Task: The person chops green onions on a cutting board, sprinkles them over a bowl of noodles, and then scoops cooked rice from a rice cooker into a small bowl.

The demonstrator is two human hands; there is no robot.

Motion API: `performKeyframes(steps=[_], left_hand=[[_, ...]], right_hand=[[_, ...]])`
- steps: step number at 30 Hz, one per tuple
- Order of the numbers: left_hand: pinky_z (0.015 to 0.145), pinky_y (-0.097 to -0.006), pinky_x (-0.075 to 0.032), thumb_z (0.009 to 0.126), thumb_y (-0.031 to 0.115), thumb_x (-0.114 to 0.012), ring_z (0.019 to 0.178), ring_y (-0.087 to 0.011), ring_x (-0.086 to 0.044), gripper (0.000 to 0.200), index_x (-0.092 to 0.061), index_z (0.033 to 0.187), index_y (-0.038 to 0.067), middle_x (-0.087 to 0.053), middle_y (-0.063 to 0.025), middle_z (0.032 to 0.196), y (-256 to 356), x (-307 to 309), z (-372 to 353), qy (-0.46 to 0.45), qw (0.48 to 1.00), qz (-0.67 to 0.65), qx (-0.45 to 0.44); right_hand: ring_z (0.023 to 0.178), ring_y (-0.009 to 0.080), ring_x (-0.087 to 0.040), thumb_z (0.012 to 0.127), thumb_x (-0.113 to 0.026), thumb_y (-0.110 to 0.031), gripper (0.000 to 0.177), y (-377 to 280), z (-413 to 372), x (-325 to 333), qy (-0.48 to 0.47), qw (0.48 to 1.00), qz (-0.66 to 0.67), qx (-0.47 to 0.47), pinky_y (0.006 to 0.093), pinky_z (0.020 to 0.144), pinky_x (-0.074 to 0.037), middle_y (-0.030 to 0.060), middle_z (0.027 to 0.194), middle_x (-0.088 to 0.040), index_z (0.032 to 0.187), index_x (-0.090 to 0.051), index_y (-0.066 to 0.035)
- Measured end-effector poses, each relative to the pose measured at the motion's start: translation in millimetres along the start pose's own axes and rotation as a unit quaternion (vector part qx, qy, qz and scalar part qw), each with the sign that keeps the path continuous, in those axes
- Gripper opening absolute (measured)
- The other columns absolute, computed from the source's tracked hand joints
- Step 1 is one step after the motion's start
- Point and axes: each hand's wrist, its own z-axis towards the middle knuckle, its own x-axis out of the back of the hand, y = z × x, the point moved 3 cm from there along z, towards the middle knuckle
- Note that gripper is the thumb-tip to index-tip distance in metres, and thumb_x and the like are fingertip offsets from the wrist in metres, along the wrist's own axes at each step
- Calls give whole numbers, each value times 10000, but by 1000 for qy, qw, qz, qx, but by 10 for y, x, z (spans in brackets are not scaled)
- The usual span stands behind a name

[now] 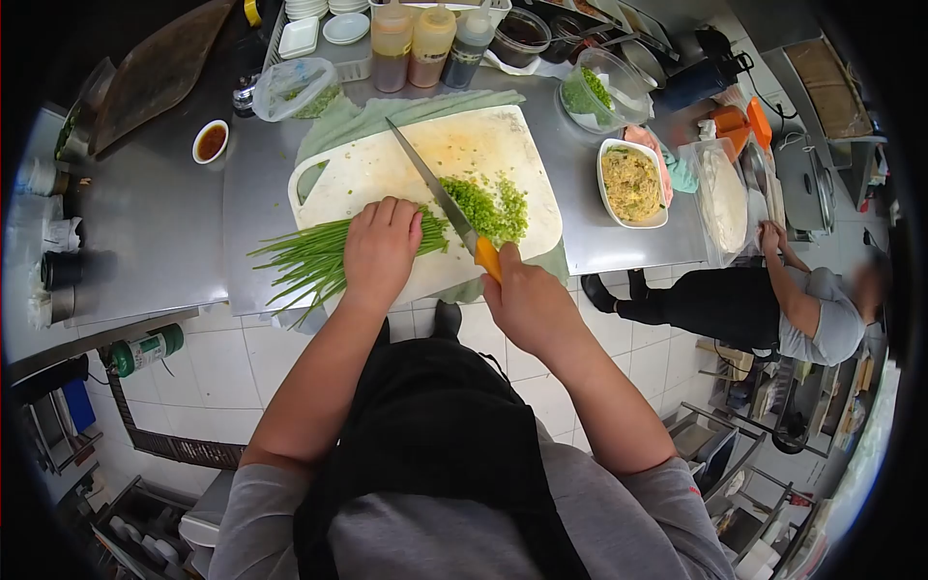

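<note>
My left hand (380,253) presses a bunch of long green onions (302,259) against the white cutting board (358,159), fingers curled over the stalks. Their uncut lengths stick out to the left, past the board's edge. My right hand (530,302) grips the orange handle of a kitchen knife (435,186). Its long blade slants up and left across the board, just right of the bunch's cut ends. Chopped green onion (478,205) lies in a loose pile on the blade's right side. A green cloth (406,106) shows under the board.
Squeeze bottles (432,46) stand behind the board. A sauce bowl (210,142) sits left; a tub of chopped greens (587,95) and a bowl of yellowish food (633,184) stand right. Another person (764,300) works at the counter's far right.
</note>
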Motion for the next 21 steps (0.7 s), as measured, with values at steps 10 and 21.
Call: performKeyframes(steps=[10,21], left_hand=[[753,-385,-487,834,127,-693,838,-260,-592,116,-608,901,85,-590,-61,871,-18,10,1,11,1000,-21,-19],[776,-386,-483,838,172,-682,858,-241,-585,124,-581,884,115,-568,-42,876,-43,-8,-12,12,1000,-19,-14]], right_hand=[[629,404,-677,978,-528,-263,298,43,90,-191,54,998,-31,17,505,573,-552,225,699,-667,1044,-451,17],[686,411,-679,980,-529,-257,314,-15,-96,-128,-15,999,-21,-21,522,617,-544,229,705,-664,1076,-451,32]])
